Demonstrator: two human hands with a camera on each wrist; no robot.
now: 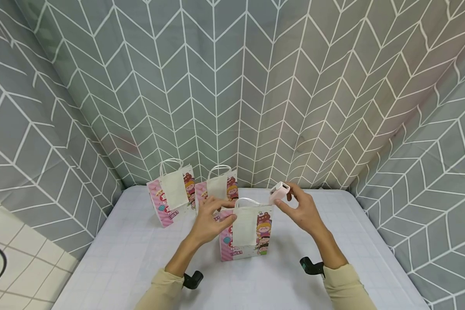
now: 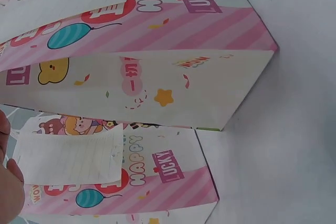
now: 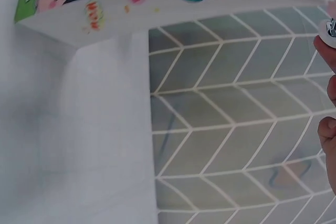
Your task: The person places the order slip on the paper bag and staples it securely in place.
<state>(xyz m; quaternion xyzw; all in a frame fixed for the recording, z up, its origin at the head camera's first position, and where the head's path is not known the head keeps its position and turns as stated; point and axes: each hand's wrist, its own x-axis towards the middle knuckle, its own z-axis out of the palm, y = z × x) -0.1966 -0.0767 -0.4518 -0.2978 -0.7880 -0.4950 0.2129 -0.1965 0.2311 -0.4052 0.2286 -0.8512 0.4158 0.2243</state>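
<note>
A pink-and-white paper gift bag [image 1: 226, 252] with cartoon figures stands upright at the table's middle, a blank white sheet [image 1: 245, 228] on its front. My left hand [image 1: 211, 217] pinches its upper left edge, thumb on the front and forefinger over the rim. Beside the bag's upper right corner, my right hand [image 1: 304, 211] holds a small pink-and-white block [image 1: 280, 192] with dark slots in its end, between thumb and fingers. The right wrist view catches only part of those fingers [image 3: 328, 129] and the block's round white end. White cord handles [image 1: 248, 199] rise from the bag.
Two similar gift bags stand behind to the left, one at the far left [image 1: 161, 211] and one [image 1: 201, 189] partly hidden by my left hand. A white-covered table [image 1: 317, 288] carries them. A grey patterned curtain [image 1: 232, 86] closes off the back and sides.
</note>
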